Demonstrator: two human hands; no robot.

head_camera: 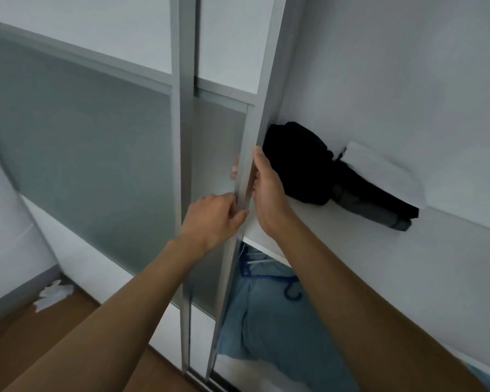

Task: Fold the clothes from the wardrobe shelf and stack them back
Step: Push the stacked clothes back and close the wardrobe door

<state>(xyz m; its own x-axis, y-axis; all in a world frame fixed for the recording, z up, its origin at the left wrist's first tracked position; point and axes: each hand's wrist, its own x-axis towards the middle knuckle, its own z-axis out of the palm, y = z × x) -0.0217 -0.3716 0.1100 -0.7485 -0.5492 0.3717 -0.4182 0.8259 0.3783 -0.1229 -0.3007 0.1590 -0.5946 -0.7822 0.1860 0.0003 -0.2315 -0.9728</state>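
Far to the left of our left hand, down low, a crumpled white thing (53,295) lies on the brown wood floor (26,343). We cannot tell what it is. Nearer to that hand, still on its left, is a big frosted door panel (82,142) that is grey and cloudy.

Our left hand (212,219) holds the thin metal edge of the sliding door (262,94). Its fingers are curled and pinch the edge from the left side.

Just above and to the right of it, our right hand (266,190) grips the same edge. The thumb points up along the metal. The fingertips (234,168) wrap round behind, and we see them through the cloudy glass.

Right beside our right hand, on its right, the clothes sit on the white wardrobe shelf (337,233). First comes a black bundle (297,162), close to the hand. Touching it, further right, is a dark grey rolled piece (379,213). A folded white cloth (385,171) lies behind that, against the back wall.

Under the shelf, below our right arm, blue clothes (266,329) hang down, with a blue hanger (290,290) at the top.
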